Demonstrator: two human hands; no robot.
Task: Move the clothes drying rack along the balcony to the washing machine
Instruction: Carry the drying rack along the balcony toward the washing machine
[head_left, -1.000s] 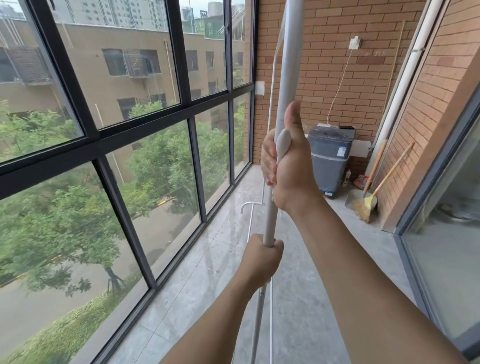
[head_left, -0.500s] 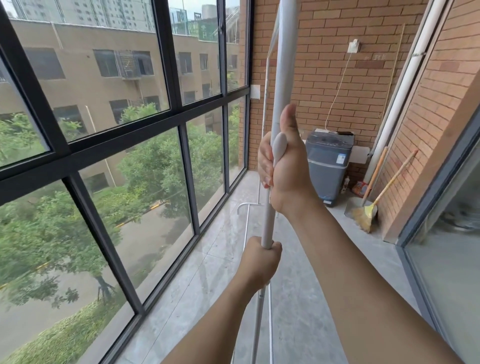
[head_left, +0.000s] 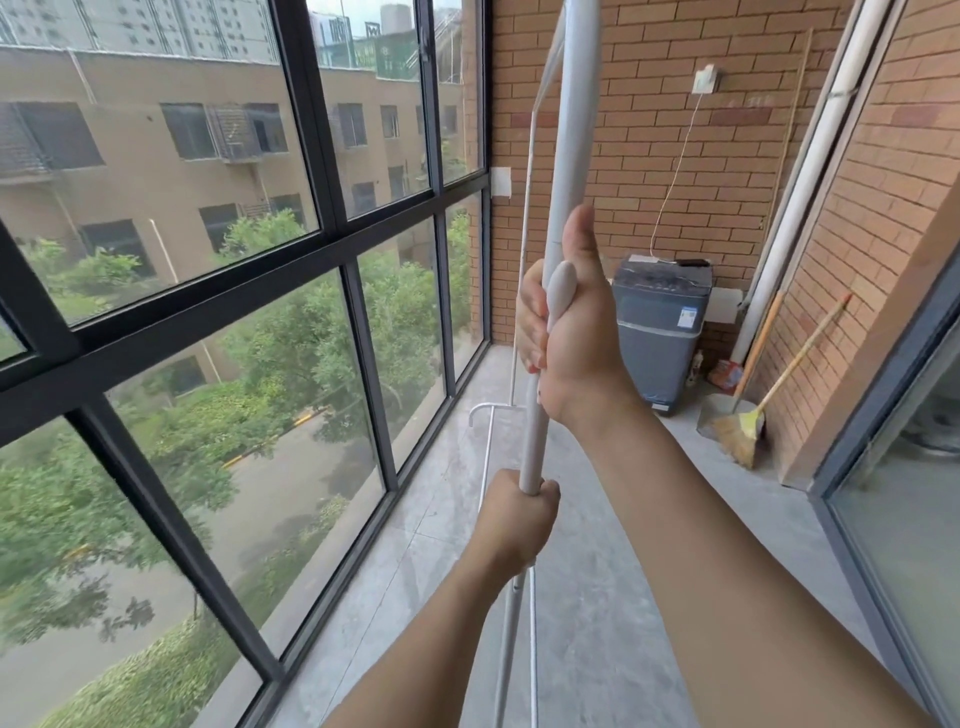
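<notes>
The white clothes drying rack's near upright pole (head_left: 570, 135) rises straight in front of me. My right hand (head_left: 571, 332) grips it at chest height, thumb up along the tube, over a white plastic joint. Lower down, my left hand (head_left: 517, 525) is wrapped around the same pole. The rack's far upright and its floor foot (head_left: 491, 410) stand further along the balcony. The grey top-loading washing machine (head_left: 660, 332) stands against the brick end wall, beyond the rack's far end.
Black-framed floor-to-ceiling windows (head_left: 363, 312) run along the left. A brick wall and a glass sliding door (head_left: 904, 467) line the right. A broom (head_left: 769, 395) and dustpan lean in the right corner near a white drainpipe (head_left: 800, 197). The grey tile floor (head_left: 597, 571) stretches ahead.
The window mullions have slid past to the left and the end wall sits slightly nearer: I have advanced with the rack. Both hands keep the same grip.
</notes>
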